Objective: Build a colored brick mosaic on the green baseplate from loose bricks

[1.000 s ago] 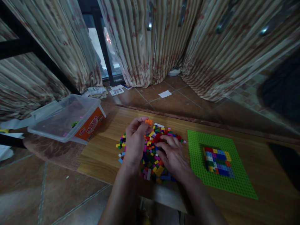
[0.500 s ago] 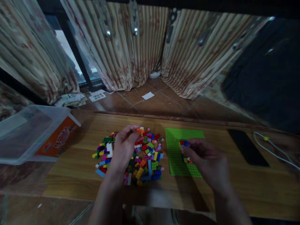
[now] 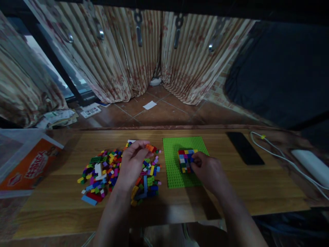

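Note:
On the green baseplate stands a block of multicoloured bricks, with red, white, blue and yellow pieces on top. My right hand is at its right side, thumb and fingers pinched on a blue brick at the top. Whether that brick is pressed down fully cannot be seen. Over the pile of loose bricks hovers my left hand, its fingers closed around an orange brick that shows at the fingertips.
A black phone-like slab lies right of the baseplate, with a white cable and a white power strip beyond. At the left is a clear plastic box with an orange label. Striped curtains hang behind the wooden table.
The view has swung to the right, so the table things appear further left. My right hand has shifted rightward off the brick block, showing more of its top. My left hand still holds the orange brick.

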Demonstrator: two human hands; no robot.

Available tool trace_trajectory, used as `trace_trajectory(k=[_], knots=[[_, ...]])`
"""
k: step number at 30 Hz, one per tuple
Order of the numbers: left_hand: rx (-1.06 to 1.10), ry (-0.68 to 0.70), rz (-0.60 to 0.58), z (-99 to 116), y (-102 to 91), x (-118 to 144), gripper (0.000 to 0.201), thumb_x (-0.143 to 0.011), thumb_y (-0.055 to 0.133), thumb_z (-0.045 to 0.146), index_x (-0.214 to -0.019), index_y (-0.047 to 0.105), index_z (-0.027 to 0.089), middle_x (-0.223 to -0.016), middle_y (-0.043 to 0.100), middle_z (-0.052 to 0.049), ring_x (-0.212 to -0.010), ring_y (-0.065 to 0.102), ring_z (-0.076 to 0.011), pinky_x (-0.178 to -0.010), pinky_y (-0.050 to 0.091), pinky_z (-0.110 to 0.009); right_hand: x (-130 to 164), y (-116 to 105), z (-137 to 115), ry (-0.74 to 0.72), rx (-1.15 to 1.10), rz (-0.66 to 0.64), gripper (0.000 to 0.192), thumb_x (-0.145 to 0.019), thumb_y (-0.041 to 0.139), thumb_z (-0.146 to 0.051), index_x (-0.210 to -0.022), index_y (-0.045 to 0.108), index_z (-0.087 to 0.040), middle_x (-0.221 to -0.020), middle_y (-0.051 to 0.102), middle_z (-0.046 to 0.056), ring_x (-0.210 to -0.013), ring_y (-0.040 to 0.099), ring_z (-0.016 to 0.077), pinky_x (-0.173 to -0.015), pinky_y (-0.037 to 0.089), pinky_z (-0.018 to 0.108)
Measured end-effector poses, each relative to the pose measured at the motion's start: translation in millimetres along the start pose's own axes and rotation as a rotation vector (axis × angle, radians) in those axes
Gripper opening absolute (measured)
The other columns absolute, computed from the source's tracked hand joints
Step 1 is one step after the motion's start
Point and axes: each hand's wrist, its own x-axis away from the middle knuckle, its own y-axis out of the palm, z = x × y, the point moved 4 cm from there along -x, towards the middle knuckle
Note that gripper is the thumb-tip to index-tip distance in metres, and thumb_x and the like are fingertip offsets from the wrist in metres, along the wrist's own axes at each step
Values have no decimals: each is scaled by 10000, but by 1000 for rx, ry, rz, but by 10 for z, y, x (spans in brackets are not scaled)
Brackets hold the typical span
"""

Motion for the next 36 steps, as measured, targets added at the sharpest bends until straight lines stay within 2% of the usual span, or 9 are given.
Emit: trace_trajectory(k=[10, 15, 23, 29, 36], knots=[[-9, 2, 11, 25, -55, -20, 211, -708, 652, 228, -901, 700, 158, -825, 672, 4, -679, 660, -129, -713, 496, -245, -30, 48, -117, 8, 158, -35, 203, -759, 535, -83, -858, 679, -186, -773, 721, 54, -691, 657, 188, -614, 396, 271], [25, -7, 28, 52, -77, -16, 205, -709, 653, 234, -890, 700, 151, -822, 678, -3, -651, 647, -122, -709, 511, -251, -32, 53, -150, 82, 276, -88, 217, -771, 550, -92, -919, 688, -172, -814, 735, 80, -731, 674, 223, -628, 402, 296], [39, 11, 28, 51, -101, -10, 187, -712, 639, 203, -881, 707, 161, -810, 672, 4, -644, 641, -114, -687, 501, -235, -2, 54, -167, 66, 350, -43, 231, -768, 541, -98, -924, 692, -178, -837, 732, 96, -713, 669, 225, -606, 398, 302], [43, 13, 30, 36, -106, -18, 180, -718, 628, 195, -878, 703, 162, -800, 670, 3, -652, 641, -116, -692, 500, -236, 7, 84, -145, 50, 274, -18, 289, -766, 549, -113, -1011, 685, -183, -912, 746, 92, -758, 682, 244, -618, 420, 315], [58, 27, 14, 7, -94, -22, 184, -716, 619, 182, -881, 697, 165, -788, 661, 11, -646, 628, -112, -692, 503, -240, 5, 108, -66, 80, 142, -11, 314, -758, 576, -126, -1039, 688, -212, -892, 752, 53, -776, 688, 229, -650, 451, 314]])
